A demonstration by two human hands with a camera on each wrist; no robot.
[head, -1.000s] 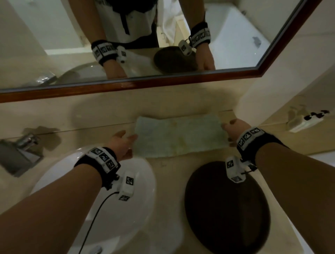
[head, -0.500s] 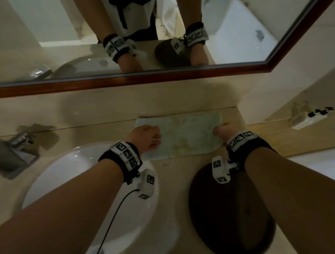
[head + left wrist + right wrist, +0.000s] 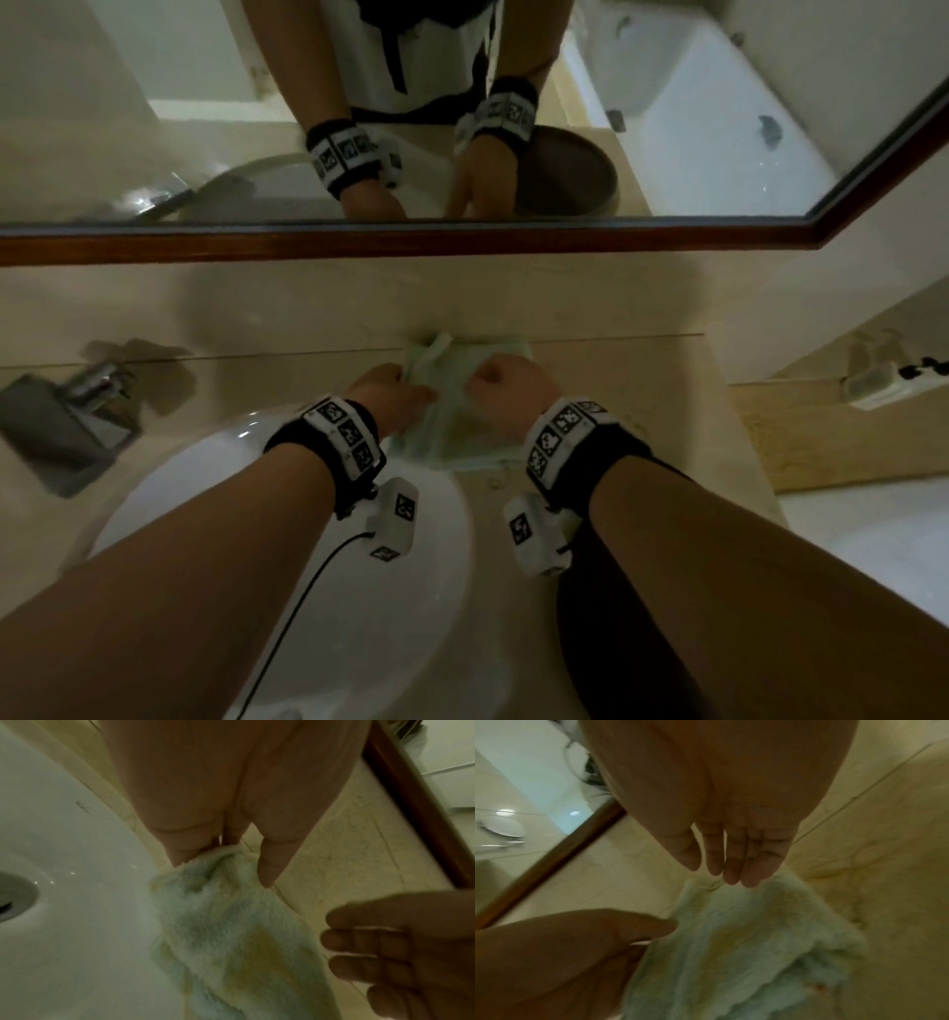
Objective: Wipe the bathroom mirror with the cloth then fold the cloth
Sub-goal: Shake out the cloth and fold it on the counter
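Note:
A pale green cloth (image 3: pixel 457 411), stained yellow, lies doubled on the beige counter below the wood-framed mirror (image 3: pixel 667 128). My left hand (image 3: pixel 398 393) pinches its bunched left edge between thumb and fingers, which shows close up in the left wrist view (image 3: pixel 231 850). My right hand (image 3: pixel 495 390) is just right of it over the cloth's middle. In the right wrist view its fingers (image 3: pixel 731 866) point down together at the cloth (image 3: pixel 744 943) with nothing visible between them. The cloth's near end (image 3: pixel 231 933) runs along the basin's edge.
A white basin (image 3: pixel 231 514) with a drain (image 3: pixel 12 896) lies under my left forearm, a chrome tap (image 3: pixel 77 406) at far left. A dark round tray (image 3: pixel 580 616) sits under my right forearm. A white object (image 3: pixel 883 380) rests on the wooden ledge at right.
The cloth lay spread flat with a hand at each end. Both hands have come together at the middle, and the cloth is now folded to about half its width.

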